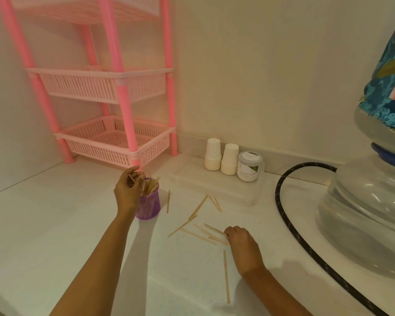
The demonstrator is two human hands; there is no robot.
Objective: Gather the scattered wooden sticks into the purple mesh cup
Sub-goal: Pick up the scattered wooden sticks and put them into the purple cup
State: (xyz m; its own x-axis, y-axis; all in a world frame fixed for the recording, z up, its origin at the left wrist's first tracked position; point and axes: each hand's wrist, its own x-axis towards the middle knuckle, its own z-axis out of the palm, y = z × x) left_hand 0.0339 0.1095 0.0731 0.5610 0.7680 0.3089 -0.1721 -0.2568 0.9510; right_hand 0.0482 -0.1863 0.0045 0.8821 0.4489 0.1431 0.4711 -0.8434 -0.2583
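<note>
Near the middle of the worktop [55, 224], the purple mesh cup [149, 207] stands upright, bristling with a bundle of sticks [152, 184] that lean toward 1 o'clock. The left hand [127, 193] covers the cup's 9 o'clock side and hides part of its rim. Its fingers curl round a couple of short sticks [131, 179] held at the rim, though how many is hard to count.

From the cup toward 4 o'clock, loose wooden sticks [198, 207] lie scattered flat, some crossing one another. A single stick [168, 201] lies just beside the cup at 3 o'clock, and a long stick [226, 277] lies apart at 6 o'clock of the scatter. The right hand [243, 241] rests knuckles-up at the scatter's 4 o'clock edge, pinching the end of one thin stick [214, 229]; its fingertips are tucked under, out of sight.

At 12 o'clock a pink rack [126, 124] runs off the top edge. At 2 o'clock two stacks of paper cups [213, 155] and a jar [249, 167] sit on a clear tray [249, 197], faint against the worktop. At 3 o'clock a water bottle [363, 213] is cut off by the frame beside a black hose [277, 192].
</note>
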